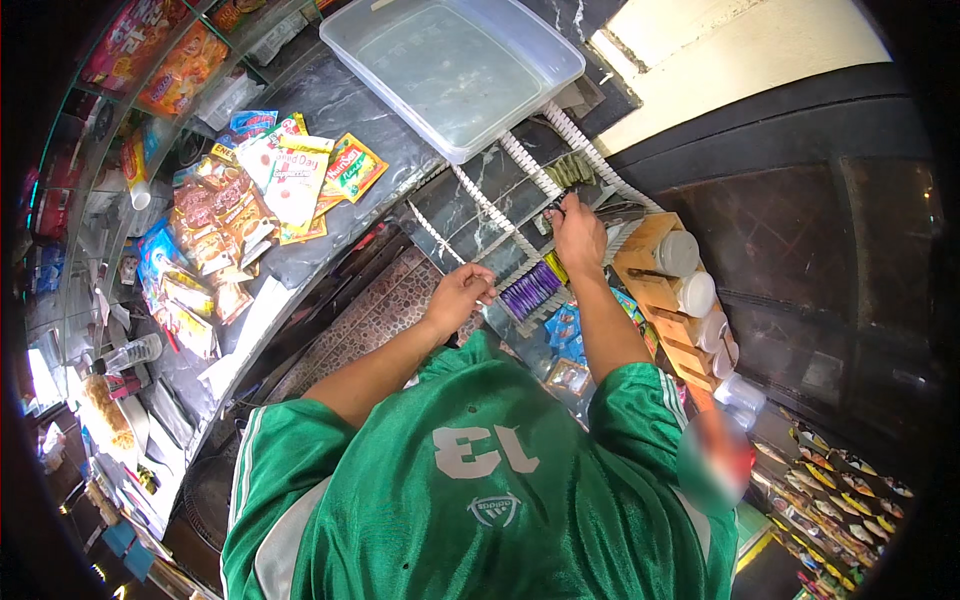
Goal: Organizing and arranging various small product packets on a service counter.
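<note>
My right hand reaches to a white woven rack and has its fingers closed around a small dark item that I cannot make out. My left hand is beside the rack's near edge, fingers curled, with nothing plainly in it. Purple sachets stand in a row in the rack between my hands, next to a few yellow ones. Greenish sachets lie in a compartment beyond my right hand. Blue packets are below my right forearm.
A clear plastic bin stands at the top, over the counter's end. Drink sachets and coffee packets are heaped on the dark marble counter at left. White-lidded jars sit in a wooden rack at right.
</note>
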The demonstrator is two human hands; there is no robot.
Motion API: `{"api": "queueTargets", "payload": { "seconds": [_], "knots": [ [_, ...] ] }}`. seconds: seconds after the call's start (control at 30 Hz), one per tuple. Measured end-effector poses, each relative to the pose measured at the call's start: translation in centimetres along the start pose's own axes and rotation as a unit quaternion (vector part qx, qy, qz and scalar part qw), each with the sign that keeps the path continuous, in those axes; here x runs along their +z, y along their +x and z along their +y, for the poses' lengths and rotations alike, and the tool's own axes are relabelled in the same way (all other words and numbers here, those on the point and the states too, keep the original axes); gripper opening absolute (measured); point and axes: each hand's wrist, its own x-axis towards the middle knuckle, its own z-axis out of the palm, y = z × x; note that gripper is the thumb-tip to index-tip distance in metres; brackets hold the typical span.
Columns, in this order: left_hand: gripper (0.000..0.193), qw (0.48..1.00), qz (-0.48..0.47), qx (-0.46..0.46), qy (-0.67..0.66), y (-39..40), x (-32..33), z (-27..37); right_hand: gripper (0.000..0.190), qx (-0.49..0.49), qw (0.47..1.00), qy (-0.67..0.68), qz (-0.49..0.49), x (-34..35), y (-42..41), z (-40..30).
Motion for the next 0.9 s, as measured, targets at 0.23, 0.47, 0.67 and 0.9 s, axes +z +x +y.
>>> {"api": "queueTargets", "payload": {
  "seconds": [0.23, 0.47, 0.67, 0.9],
  "knots": [
    [0.026, 1.0, 0.006, -0.005, 0.002, -0.1, 0.1, 0.1, 0.018, -0.076, 0.997, -0.025, 0.001, -0.5, -1.4, -0.8],
    [0.026, 1.0, 0.011, -0.005, 0.005, 0.0, 0.4, 0.0, 0.029, -0.018, 0.978, -0.108, -0.178, 0.7, -1.2, -2.5],
    [0.027, 1.0, 0.015, -0.002, 0.006, -0.2, 0.4, -0.5, 0.027, 0.023, 0.971, -0.123, -0.203, -0.8, -0.8, -3.9],
    [0.022, 1.0, 0.023, -0.009, -0.002, -0.6, 1.1, 0.0, 0.028, 0.005, 0.976, -0.114, -0.185, 0.6, -1.1, -2.7]
  ]
}}
